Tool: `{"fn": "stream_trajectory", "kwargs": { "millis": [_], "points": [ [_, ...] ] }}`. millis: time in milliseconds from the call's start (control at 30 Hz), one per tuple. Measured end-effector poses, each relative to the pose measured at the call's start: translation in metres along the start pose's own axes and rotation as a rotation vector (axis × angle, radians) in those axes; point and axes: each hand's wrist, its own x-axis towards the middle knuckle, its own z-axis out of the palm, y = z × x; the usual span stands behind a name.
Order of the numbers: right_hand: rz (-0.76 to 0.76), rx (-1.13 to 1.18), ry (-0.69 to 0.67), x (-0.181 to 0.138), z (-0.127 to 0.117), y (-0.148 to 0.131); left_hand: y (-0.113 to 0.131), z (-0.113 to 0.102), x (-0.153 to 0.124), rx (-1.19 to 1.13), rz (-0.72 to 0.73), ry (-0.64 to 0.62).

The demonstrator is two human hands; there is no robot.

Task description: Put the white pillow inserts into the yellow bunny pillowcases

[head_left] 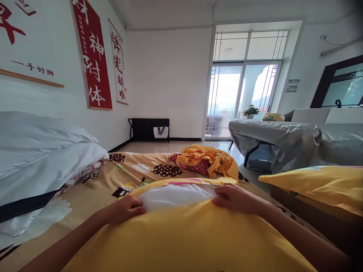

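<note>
On the bed, both hands, left (127,209) and right (231,197), pinch the yellow pillowcase (184,238) opening.

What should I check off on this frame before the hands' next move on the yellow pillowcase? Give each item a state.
1. Left hand on the open edge of the yellow pillowcase: ok.
2. Right hand on the same edge, opposite side: ok.
3. White pillow fully inside the case: not ok, a white strip shows at the opening.
4. Pillowcase lying flat on the patterned bedsheet: ok.
5. Crumpled yellow cloth apart from the pillow: ok.
6. Closure type at the opening: cannot tell.
</note>
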Motion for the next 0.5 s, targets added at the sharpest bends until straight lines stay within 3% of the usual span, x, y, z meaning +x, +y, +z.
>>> {"fn": "stream_trajectory", "kwargs": {
  "millis": [100, 200, 300, 367, 433, 500],
  "points": [
    [-0.039, -0.086, 0.026, 0.000, -0.005, 0.000, -0.004, -0.015, -0.009, 0.041, -0.004, -0.034],
    [-0.013, -0.194, 0.019, 0.007, -0.035, 0.001, 0.018, -0.055, -0.016, 0.098, 0.016, -0.010],
    [0.055, -0.270, 0.132, 0.013, -0.065, 0.007, 0.046, -0.090, -0.020, 0.179, 0.041, 0.271],
    [0.084, -0.283, 0.245, 0.015, -0.067, 0.008, 0.053, -0.097, -0.017, 0.201, 0.054, 0.444],
    [0.031, -0.283, 0.214, 0.017, -0.057, 0.006, 0.050, -0.091, -0.011, 0.238, 0.057, 0.403],
    [-0.040, -0.285, 0.070, 0.020, -0.048, 0.004, 0.040, -0.081, -0.003, 0.297, 0.043, 0.224]
  ]
}}
